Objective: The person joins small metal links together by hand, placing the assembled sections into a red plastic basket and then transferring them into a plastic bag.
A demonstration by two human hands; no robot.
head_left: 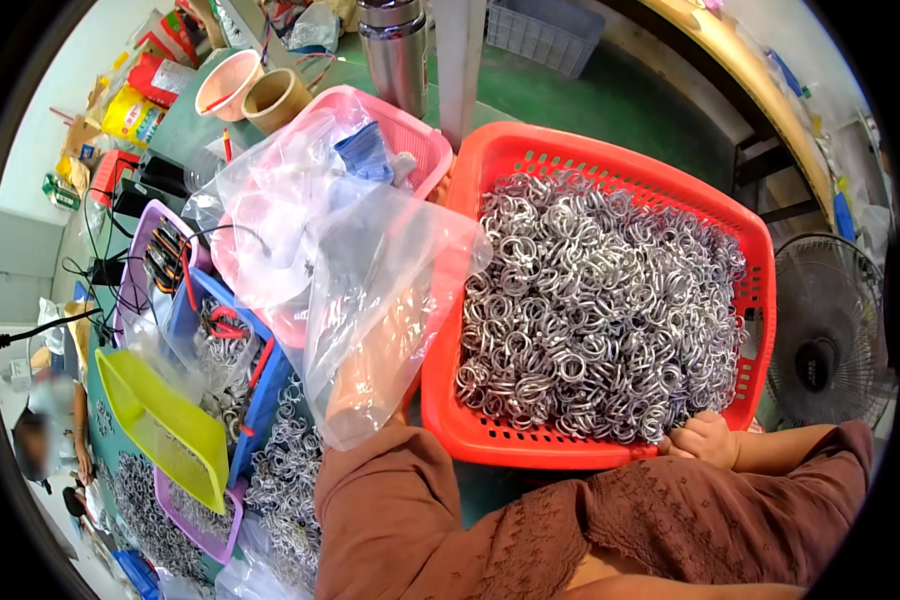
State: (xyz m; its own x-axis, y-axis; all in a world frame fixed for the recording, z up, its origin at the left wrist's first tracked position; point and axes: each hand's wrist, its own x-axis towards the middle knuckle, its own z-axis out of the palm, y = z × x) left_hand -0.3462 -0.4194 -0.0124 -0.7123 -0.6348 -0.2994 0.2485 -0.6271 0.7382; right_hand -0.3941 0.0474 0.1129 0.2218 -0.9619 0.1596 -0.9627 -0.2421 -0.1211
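A red plastic basket [610,455] with slotted walls is heaped with small silvery metal rings [600,300]. My right hand [705,440] is at its near right corner, fingers curled over the rim beside the rings. Along the basket's left side runs my left forearm [370,375], seen through a clear plastic bag [360,290] draped over it. Only a sliver of skin shows by the basket's far left corner, so the fingers of my left hand are hidden. Left of it stands a pink basket [425,145] with clear plastic and a blue cloth [365,152] in it.
A yellow-green tray [170,425], a blue bin [260,400] and loose metal rings [285,490] crowd the left. A steel flask [394,60] stands beside a white post [460,70]. At the right is a fan [820,340]; a grey crate [545,38] lies beyond. Another person is at far left.
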